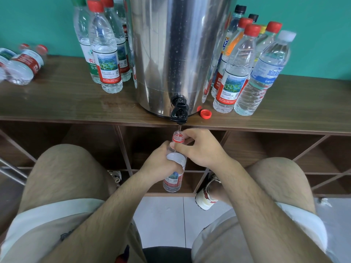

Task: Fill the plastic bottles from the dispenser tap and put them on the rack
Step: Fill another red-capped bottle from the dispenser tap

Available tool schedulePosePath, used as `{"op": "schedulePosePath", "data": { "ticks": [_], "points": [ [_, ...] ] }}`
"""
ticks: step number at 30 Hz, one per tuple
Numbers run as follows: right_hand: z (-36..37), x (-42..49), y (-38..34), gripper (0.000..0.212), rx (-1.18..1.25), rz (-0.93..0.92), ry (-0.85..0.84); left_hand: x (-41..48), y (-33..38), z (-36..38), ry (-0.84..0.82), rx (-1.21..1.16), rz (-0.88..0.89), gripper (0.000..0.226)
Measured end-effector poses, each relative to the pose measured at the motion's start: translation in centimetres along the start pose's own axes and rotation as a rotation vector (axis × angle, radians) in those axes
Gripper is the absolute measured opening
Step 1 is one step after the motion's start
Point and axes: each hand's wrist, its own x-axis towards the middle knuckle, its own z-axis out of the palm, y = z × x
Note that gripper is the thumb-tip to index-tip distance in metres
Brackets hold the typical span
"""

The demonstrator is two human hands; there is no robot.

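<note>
Plastic bottle [172, 182], gripped by left hand [159, 164] and right hand [202, 149], could spill if its mouth drifts off the twelve-o'clock tap [179, 112].

The dispenser [171, 54] stands on the rack [57, 111], on its top board, with the tap [179, 112] jutting over the front edge. Directly below the tap, before the rack's compartments, is an upright bottle [172, 179], with the left hand [159, 162] round its body and the right hand [201, 149] at its neck. A cap [205, 113] lies just right of the tap. Standing bottles [105, 54] crowd the dispenser's left side, more standing bottles [245, 69] its right. Well apart to its left are lying bottles [24, 63].
</note>
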Motion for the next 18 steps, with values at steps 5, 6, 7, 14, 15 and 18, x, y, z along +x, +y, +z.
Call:
{"op": "schedulePosePath", "data": {
  "ticks": [5, 6, 7, 14, 15, 18],
  "points": [
    [0.0, 0.0, 0.2, 0.027, 0.015, -0.003, 0.004, 0.2, -0.3, 0.1, 0.005, -0.006, 0.003, 0.077],
    [0.0, 0.0, 0.2, 0.026, 0.019, -0.005, 0.005, 0.3, -0.4, 0.1, 0.007, -0.008, 0.006, 0.077],
    [0.0, 0.0, 0.2, 0.026, 0.024, -0.006, 0.005, 0.4, -0.4, 0.1, 0.007, -0.011, 0.008, 0.077],
    [-0.1, -0.1, 0.0, 0.026, 0.045, -0.025, 0.030, 1.1, -0.6, 0.3, 0.027, 0.004, 0.026, 0.077],
    [-0.2, -0.1, 0.0, 0.027, 0.047, -0.027, 0.033, 1.2, -0.7, 0.3, 0.031, 0.004, 0.025, 0.078],
    [-0.1, -0.1, 0.0, 0.029, 0.052, -0.045, 0.048, 1.5, -0.7, 0.5, 0.049, -0.005, 0.019, 0.081]
  ]
}}
